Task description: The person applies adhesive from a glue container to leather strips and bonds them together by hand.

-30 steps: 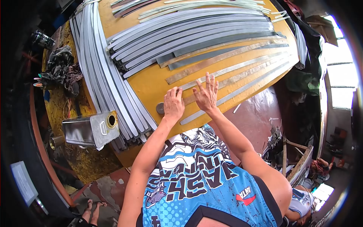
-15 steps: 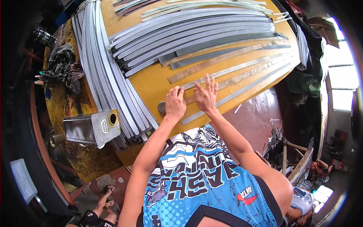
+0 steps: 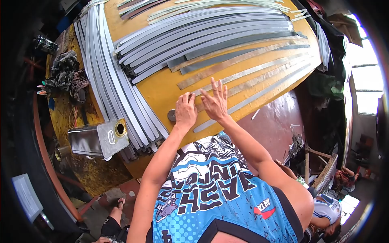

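Note:
My left hand (image 3: 186,110) rests at the near end of a pale strip (image 3: 247,77) on the yellow table (image 3: 156,95), its fingers curled down; what they hold, if anything, is hidden. My right hand (image 3: 215,102) is just to the right, fingers spread over the same strip, with nothing gripped. A round dark metal disc (image 3: 172,115) lies beside my left wrist. Brown strips (image 3: 235,66) and a grey strip (image 3: 267,94) lie roughly parallel on both sides of the pale one.
Stacked white-grey strips (image 3: 109,77) line the table's left side, and more strips (image 3: 210,30) lie at the back. A metal can (image 3: 91,139) and dark rags (image 3: 65,71) sit on the stained surface at left. Other people (image 3: 326,210) are at lower right and lower left.
My right hand has shifted slightly left, closer to my left hand. The view has moved a little, and the person at lower left has changed leg position.

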Motion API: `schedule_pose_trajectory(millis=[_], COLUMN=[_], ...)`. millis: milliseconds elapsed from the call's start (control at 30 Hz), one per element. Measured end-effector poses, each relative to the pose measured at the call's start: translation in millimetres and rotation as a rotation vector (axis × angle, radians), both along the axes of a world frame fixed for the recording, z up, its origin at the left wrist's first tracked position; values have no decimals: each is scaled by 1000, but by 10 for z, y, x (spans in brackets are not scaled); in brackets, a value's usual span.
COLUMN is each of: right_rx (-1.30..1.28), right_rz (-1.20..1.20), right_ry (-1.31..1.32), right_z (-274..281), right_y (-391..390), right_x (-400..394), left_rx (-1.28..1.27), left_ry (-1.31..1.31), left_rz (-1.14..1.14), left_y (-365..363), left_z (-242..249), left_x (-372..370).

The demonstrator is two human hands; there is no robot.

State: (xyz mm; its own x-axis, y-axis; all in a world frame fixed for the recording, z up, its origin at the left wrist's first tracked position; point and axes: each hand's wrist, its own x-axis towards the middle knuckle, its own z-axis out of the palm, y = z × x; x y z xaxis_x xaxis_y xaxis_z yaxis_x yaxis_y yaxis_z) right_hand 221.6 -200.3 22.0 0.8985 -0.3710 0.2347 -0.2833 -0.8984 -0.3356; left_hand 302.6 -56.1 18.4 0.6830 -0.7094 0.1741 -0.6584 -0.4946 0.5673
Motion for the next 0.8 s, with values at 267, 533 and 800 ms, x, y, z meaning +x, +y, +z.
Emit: schedule_pose_trajectory(millis=[267, 533, 800], right_rx=[97, 47, 367], right_rz=[51, -140, 320], right_ry=[-6, -10, -306], right_z=[-71, -134, 595], right_y=[99, -74, 486], right_x=[120, 5, 716], left_rx=[-30, -65, 6], left_ry=[4, 23, 300], left_rz=[-10, 28, 74], left_y=[-10, -17, 47], left_z=[-10, -47, 196], left_x=[24, 18, -30])
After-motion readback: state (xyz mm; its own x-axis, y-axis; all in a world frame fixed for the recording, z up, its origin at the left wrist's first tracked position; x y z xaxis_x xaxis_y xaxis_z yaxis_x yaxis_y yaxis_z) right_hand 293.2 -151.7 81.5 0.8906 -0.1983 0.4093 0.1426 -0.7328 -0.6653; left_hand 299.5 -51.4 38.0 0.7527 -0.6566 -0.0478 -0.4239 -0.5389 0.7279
